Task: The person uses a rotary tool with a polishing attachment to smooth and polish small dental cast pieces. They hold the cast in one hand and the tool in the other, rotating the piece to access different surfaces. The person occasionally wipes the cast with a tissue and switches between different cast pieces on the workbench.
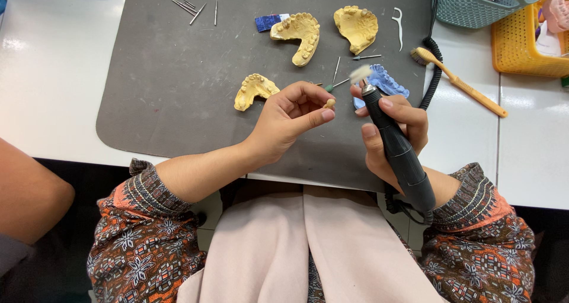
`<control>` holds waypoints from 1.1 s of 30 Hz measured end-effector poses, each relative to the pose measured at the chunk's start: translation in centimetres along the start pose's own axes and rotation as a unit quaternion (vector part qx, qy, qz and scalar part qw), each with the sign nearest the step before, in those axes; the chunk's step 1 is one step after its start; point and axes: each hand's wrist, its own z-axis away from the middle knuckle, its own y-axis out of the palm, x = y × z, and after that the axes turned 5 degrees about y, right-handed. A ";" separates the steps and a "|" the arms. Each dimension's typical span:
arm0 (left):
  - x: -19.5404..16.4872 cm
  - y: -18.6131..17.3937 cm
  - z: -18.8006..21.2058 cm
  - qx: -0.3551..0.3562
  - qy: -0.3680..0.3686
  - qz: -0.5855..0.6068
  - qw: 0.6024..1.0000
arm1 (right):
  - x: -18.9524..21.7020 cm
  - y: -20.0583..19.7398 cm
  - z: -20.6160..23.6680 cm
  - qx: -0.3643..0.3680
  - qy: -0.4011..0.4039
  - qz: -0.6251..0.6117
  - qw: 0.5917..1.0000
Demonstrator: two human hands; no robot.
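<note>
My left hand (291,116) pinches a tiny tooth-shaped piece (329,103) between thumb and fingertips above the dark grey mat (172,95). My right hand (391,131) grips a black rotary handpiece (397,152) whose spinning white brush tip (360,73) is blurred, a short way right of the piece. A blue dental cast (391,83) lies just behind the right hand. Three yellow dental casts lie on the mat: one (253,90) near my left hand, two (298,33) (357,26) farther back.
Several metal burs (192,8) lie at the mat's back left, more burs (355,58) near the casts. A yellow-handled brush (459,83), a white floss pick (398,24), a coiled black cord (432,72), a teal basket (480,3) and a yellow basket (527,42) stand right. Another person's arm (29,190) is at left.
</note>
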 end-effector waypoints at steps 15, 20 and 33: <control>0.0 -0.1 -0.3 -0.003 -0.001 0.009 1.000 | 0.3 0.4 -0.6 0.028 -0.049 -0.014 0.998; 0.2 -0.2 -0.4 -0.004 0.003 0.017 1.000 | 0.2 0.2 -0.7 0.049 -0.055 -0.020 0.997; 0.1 -0.2 -0.4 0.002 0.014 0.011 1.000 | 0.0 0.3 -0.7 0.063 -0.070 -0.033 0.995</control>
